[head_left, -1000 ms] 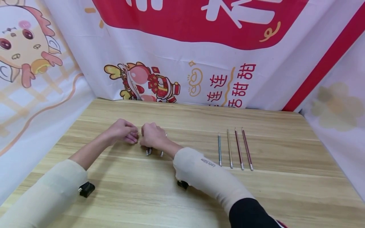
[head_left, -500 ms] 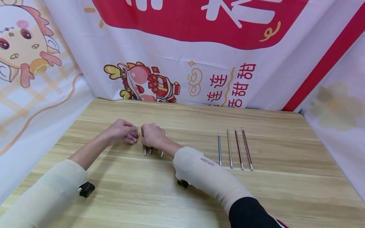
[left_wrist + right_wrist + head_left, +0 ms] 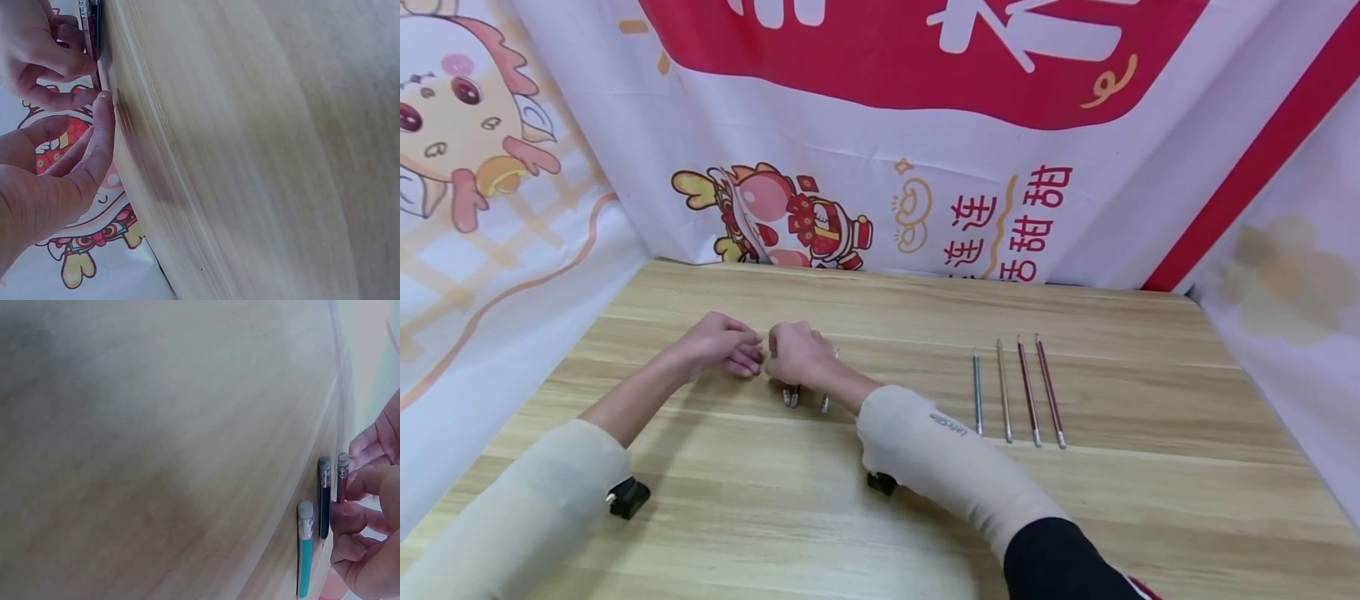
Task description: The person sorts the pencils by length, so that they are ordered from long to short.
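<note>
My right hand pinches a red pencil with a grey eraser end, low over the table at left of centre. Close beside that pencil lies a dark pencil. A teal pencil lies a little further right, partly under my right wrist in the head view. My left hand has its fingers loosely extended, fingertips right at the far end of the red pencil and near my right fingers. Nothing shows in the left palm. The right hand covers most of these pencils in the head view.
Right of centre lie a blue pencil, a gold pencil and two dark red pencils, spaced in a row. Printed cloth walls the wooden table at the back and sides. Black camera mounts hang under both forearms.
The red pencil's eraser end has swung slightly left, then back right toward the dark pencil, with small shifts of my right hand. My left hand has stayed nearly still.
</note>
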A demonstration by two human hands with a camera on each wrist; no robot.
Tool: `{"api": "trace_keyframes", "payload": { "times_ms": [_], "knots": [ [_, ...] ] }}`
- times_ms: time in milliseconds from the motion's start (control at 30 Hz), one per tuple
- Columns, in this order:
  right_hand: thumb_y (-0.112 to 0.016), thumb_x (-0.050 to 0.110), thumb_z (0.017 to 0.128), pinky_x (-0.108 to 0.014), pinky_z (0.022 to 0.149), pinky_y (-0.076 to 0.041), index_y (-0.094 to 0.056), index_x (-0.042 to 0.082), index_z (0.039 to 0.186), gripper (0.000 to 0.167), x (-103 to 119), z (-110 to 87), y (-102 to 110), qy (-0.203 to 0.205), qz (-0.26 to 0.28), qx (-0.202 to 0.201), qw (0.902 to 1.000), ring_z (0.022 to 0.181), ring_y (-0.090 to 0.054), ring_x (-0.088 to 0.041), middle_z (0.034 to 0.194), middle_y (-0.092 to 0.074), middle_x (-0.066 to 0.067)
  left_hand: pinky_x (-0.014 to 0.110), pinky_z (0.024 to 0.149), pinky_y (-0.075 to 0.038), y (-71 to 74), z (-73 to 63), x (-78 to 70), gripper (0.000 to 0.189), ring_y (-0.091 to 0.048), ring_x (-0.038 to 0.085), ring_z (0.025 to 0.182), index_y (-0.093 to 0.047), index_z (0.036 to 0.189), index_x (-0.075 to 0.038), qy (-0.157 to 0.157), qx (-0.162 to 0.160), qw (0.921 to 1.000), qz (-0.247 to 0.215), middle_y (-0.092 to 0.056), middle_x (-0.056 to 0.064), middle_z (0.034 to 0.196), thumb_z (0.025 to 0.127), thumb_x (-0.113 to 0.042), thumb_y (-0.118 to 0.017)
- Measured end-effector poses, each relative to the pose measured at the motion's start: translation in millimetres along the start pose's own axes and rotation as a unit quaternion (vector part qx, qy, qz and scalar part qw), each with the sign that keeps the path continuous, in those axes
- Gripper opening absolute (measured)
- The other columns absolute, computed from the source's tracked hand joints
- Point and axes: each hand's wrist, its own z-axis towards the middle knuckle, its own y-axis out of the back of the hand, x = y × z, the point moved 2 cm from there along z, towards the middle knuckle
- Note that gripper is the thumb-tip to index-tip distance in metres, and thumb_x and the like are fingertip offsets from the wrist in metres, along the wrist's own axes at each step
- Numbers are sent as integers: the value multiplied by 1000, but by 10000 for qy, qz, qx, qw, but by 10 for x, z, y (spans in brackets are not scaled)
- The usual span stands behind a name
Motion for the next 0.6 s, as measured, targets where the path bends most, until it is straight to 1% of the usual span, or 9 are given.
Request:
{"api": "trace_keyframes", "payload": {
  "times_ms": [100, 200, 433, 600],
  "knots": [
    [-78, 14, 89, -24, 52, -51, -65, 16, 90, 13, -45, -20, 42, -6, 218, -49, 9998, 63, -60, -12, 80, -63, 2, 35, 77, -65, 0, 7, -1, 42, -75, 17, 75, -43, 138, 24, 13, 26, 10000, -31, -73, 28, 106, 108, -6, -45],
    [-78, 13, 89, -22, 52, -51, -67, 15, 95, 13, -87, -41, 86, 3, 269, -93, 9996, 64, -60, -11, 82, -64, 3, 35, 78, -65, -12, 17, -8, 42, -75, 18, 77, -44, 138, 23, 31, 40, 10000, -26, -72, 29, 109, 108, -7, -46],
    [-79, 16, 89, -21, 50, -48, -71, 15, 108, 21, -189, -92, 180, -113, 394, -112, 9991, 59, -56, -9, 82, -64, 3, 36, 81, -65, -84, 27, -46, 41, -75, 19, 80, -44, 138, 23, -92, 111, 9999, 41, -70, 32, 113, 108, -6, -46],
    [-80, 16, 88, -21, 49, -46, -72, 13, 115, 28, -249, -168, 270, -95, 574, -106, 9982, 58, -54, -9, 79, -64, 2, 36, 81, -65, -115, 53, -49, 40, -75, 19, 80, -44, 138, 22, -158, 149, 9998, 32, -71, 31, 112, 108, -5, -47]
  ]
}}
